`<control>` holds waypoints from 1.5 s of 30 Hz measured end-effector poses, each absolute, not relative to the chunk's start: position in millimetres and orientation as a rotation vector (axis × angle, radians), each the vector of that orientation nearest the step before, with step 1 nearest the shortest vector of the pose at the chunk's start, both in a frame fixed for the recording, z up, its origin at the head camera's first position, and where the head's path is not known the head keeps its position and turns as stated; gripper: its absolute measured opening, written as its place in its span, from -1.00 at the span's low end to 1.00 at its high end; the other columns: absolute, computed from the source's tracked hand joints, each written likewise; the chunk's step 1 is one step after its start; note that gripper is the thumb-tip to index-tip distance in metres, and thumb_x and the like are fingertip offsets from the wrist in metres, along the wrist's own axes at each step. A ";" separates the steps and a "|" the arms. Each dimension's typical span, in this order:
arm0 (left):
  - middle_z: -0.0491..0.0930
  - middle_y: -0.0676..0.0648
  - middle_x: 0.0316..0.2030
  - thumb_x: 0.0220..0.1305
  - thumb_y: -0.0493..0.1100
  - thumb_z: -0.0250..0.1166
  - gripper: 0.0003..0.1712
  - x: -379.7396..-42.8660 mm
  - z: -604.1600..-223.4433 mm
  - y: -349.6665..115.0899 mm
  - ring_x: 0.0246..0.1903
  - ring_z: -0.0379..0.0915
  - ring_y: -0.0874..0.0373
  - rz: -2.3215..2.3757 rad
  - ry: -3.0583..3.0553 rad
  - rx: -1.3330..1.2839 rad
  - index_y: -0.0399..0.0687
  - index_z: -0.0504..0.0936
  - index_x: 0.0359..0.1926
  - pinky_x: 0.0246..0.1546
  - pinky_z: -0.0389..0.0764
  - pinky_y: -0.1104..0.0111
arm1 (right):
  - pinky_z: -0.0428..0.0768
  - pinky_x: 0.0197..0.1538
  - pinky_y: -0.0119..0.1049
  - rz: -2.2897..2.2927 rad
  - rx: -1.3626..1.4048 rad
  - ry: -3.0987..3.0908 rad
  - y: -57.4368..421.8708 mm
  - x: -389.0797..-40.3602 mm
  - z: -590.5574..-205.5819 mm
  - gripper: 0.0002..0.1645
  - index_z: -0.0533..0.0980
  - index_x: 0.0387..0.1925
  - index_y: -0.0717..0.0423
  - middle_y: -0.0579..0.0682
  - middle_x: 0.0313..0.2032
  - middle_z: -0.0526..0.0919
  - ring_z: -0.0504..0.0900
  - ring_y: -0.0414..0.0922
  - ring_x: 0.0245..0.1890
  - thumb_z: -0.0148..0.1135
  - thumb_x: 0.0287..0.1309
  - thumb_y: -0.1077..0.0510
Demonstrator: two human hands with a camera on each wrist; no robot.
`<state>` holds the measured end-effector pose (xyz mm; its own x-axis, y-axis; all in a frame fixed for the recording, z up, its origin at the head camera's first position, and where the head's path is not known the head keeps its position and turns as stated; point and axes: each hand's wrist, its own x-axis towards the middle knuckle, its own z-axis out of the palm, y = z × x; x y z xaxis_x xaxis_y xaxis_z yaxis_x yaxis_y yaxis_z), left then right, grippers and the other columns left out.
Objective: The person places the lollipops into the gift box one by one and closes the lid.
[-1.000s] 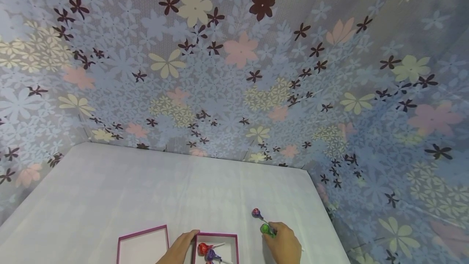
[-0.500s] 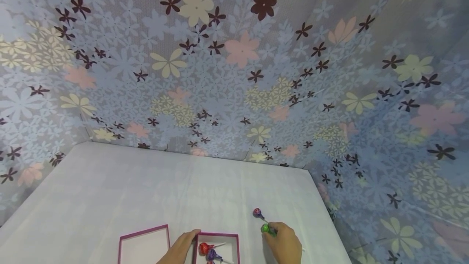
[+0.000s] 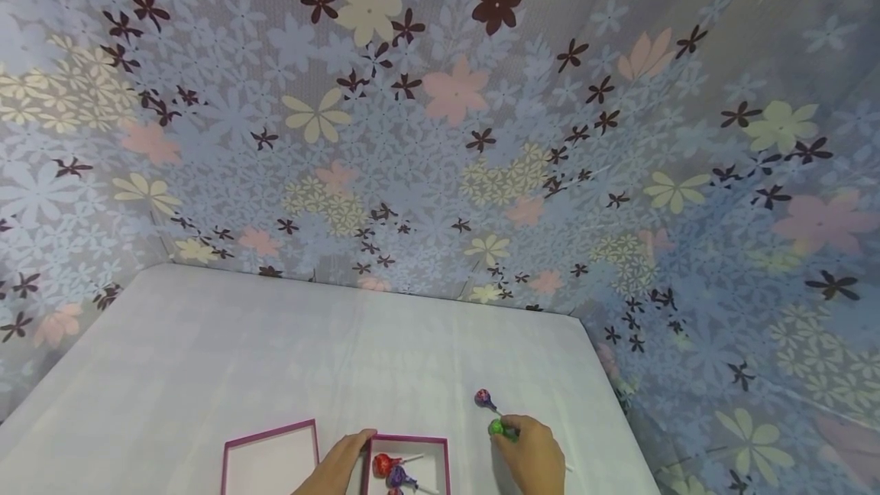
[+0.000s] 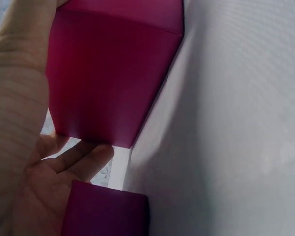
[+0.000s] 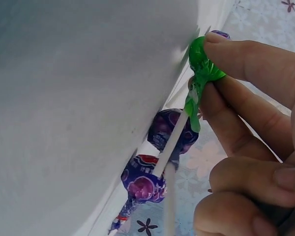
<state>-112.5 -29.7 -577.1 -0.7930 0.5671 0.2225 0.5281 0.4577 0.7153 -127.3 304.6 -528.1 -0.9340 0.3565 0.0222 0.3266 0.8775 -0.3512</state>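
My right hand [image 3: 536, 453] pinches a green-wrapped lollipop [image 5: 200, 61] between thumb and fingers, with its white stick pointing back toward the wrist camera. Behind that stick in the right wrist view lie two purple-wrapped lollipops [image 5: 143, 181]. Another purple and red lollipop [image 3: 483, 398] lies just beyond the hand on the white table. My left hand [image 3: 340, 466] holds the left side of a magenta-rimmed box [image 3: 412, 440], its fingers bent around the far corner. Inside the box are a red lollipop [image 3: 383, 466], a purple lollipop [image 3: 399, 477] and part of another at the frame's bottom edge.
To the left of the box lies a shallow magenta-edged tray or lid [image 3: 270, 435] with a white inside. A white cloth covers the table [image 3: 289, 350]. Flower-patterned fabric [image 3: 426, 174] rises along its back and right side.
Both hands stay almost where they were. The green lollipop shifts very slightly between the right fingers, and less dark wrapper shows beside it.
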 end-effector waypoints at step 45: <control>0.47 -0.33 0.13 0.19 0.31 0.39 0.07 -112.0 -578.2 -29.5 0.12 0.44 -0.17 1.277 2.693 1.074 -0.46 0.23 0.33 0.11 0.62 0.09 | 0.72 -0.21 -0.16 0.556 -0.105 -2.744 256.5 -108.2 -500.1 -0.71 0.75 -0.31 -0.23 -0.30 -0.27 0.77 0.77 -0.13 -0.19 0.66 -0.18 -0.01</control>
<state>-112.0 -29.5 -578.2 -0.7699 0.5656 0.2955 0.5867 0.4453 0.6764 -108.2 256.5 -500.1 -0.9402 0.1372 0.3117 0.0051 0.9209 -0.3898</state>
